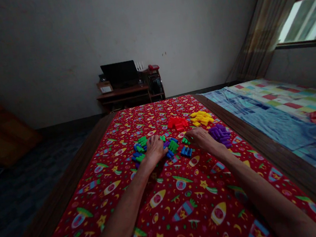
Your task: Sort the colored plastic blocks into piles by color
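My left hand (155, 147) rests over a mixed heap of green, blue and purple plastic building blocks (140, 157). Its fingers curl down among the pieces, and what they grip, if anything, is hidden. To the right, my right hand (200, 137) has its fingertips pinched at a small green plastic block (185, 141) low over the cloth. Close in front of that lies a small group of blue blocks (186, 151). Around my right hand are sorted piles: red blocks (178, 123), yellow blocks (202, 118) and purple blocks (220, 135).
A red patterned cloth (184, 205) covers the long table, whose dark wooden edge (293, 162) shows at the right. Beside it is a bed with a blue checked sheet (264, 119). A desk with a black monitor (121, 74) stands against the far wall.
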Demonstrator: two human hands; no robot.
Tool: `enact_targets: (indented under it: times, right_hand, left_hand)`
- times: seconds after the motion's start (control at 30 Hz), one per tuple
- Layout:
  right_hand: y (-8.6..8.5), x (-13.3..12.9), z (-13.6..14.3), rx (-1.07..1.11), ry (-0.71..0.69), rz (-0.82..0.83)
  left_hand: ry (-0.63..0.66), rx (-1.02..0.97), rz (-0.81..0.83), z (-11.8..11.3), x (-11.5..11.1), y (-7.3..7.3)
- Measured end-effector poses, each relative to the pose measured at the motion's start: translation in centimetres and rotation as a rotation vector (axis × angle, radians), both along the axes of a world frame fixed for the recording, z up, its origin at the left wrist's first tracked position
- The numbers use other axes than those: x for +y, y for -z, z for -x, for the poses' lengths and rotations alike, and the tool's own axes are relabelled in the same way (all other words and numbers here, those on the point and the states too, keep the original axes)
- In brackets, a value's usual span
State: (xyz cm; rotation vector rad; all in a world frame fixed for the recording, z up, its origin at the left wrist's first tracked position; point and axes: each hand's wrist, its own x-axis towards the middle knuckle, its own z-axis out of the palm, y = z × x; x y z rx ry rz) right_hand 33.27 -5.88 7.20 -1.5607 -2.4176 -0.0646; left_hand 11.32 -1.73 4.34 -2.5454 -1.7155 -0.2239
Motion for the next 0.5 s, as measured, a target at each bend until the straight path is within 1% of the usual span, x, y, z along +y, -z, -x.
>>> enact_targets:
  times: [0.1, 0.2, 0.27, 0.33, 0.37, 0.43, 0.5]
  right_hand:
    - [0.4, -0.2, 0.6, -0.03, -0.031, 0.014]
    - [1.1, -0.1, 0.9, 0.031, -0.072, -0.011]
    - [1.6, -0.1, 1.4, 0.108, -0.122, -0.069]
    - [1.9, -0.1, 2.0, 0.159, -0.175, -0.107]
    - [1.8, -0.1, 2.4, 0.158, -0.191, -0.095]
    - [1.4, -0.3, 2.9, 0.111, -0.172, -0.02]
    - [0.6, -0.3, 2.6, 0.058, -0.119, 0.051]
  left_hand:
    - [0.035, -0.074, -0.006, 0.4, 0.3, 0.5]
    - [0.076, -0.143, -0.07, 1.0, 1.0, 0.5]
    - [0.144, -0.196, -0.102, 1.1, 1.4, 0.2]
    - [0.262, -0.264, -0.081, 1.0, 1.6, -0.4]
    - [0.32, -0.3, -0.053, 0.9, 1.7, -0.6]
    - [0.4, -0.367, 0.003, 0.5, 1.6, -0.9]
    - [0.41, -0.414, 0.02, 0.1, 1.4, -0.9]
